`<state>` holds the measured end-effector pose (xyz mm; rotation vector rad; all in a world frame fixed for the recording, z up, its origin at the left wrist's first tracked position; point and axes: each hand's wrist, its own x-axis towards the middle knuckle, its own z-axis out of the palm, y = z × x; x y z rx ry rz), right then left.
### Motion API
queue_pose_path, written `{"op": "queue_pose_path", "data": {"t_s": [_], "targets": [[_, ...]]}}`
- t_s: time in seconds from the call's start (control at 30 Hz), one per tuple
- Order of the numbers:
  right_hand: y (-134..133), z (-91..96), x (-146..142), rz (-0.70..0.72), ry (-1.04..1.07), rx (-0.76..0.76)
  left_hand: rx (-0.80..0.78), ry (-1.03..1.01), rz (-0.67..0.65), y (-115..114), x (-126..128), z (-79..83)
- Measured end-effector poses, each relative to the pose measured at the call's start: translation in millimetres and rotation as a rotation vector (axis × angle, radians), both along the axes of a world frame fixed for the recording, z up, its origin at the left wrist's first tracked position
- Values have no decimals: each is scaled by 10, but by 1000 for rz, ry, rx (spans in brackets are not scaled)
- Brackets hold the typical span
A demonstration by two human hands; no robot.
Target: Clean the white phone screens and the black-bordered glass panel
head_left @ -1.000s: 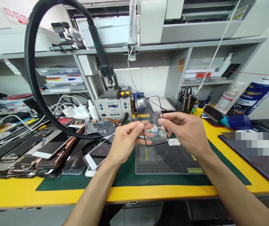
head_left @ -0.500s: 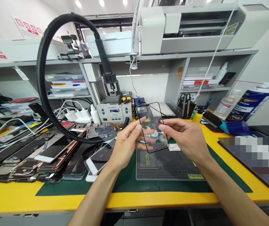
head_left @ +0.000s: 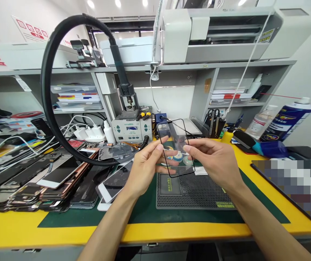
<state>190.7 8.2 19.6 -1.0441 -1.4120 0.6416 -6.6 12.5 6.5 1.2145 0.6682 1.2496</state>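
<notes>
Little had changed: my left hand [head_left: 145, 165] and right hand [head_left: 215, 158] still pinched the clear panel [head_left: 178, 144] by opposite edges, keeping it above the grey mat [head_left: 196, 197].

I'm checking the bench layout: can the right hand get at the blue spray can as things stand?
Probably, though the right hand would first have to release the black-bordered clear panel. A black-and-blue tool lies in front of the blue spray can, but the can's upper body looks unobstructed.
</notes>
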Motion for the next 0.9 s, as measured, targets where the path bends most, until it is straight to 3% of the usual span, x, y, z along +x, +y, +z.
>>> {"op": "queue_pose_path", "data": {"t_s": [0.6,0.9], "targets": [[11,18,-22,4,18,-67,-25,30,46,-29,30,45],[32,12,-19,-19,16,-92,-122,7,-5,19,28,46]]}}
